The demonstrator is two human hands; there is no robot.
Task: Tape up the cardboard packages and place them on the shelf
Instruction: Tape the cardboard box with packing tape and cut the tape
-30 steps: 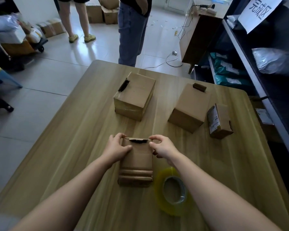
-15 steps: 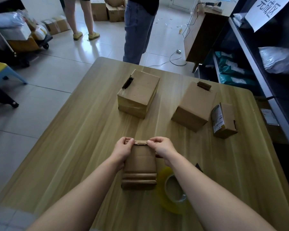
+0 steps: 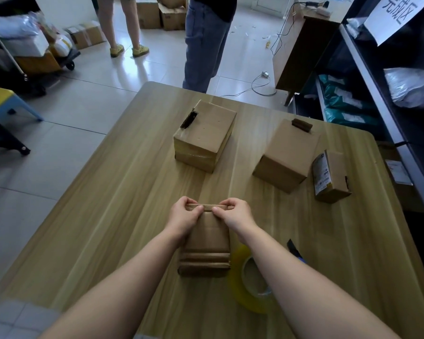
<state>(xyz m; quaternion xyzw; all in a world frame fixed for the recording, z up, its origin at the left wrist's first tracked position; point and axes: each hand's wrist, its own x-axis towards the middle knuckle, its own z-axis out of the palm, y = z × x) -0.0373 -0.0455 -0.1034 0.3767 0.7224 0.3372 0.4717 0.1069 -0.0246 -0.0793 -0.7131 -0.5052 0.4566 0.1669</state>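
My left hand (image 3: 184, 216) and right hand (image 3: 236, 215) each pinch the far flap (image 3: 207, 207) of the box (image 3: 207, 237) — thumbs close together on top. The box lies closed on the table (image 3: 108, 216), contents hidden — tape (image 3: 238, 287) just right of it.

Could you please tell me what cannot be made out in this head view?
- Far end of the near box: head view, covered by the grip of the left hand and right hand.
- Tape roll: partly behind the right forearm.
- Dark item by that forearm: mostly hidden, unidentifiable.
- Label on the small box: print too small.
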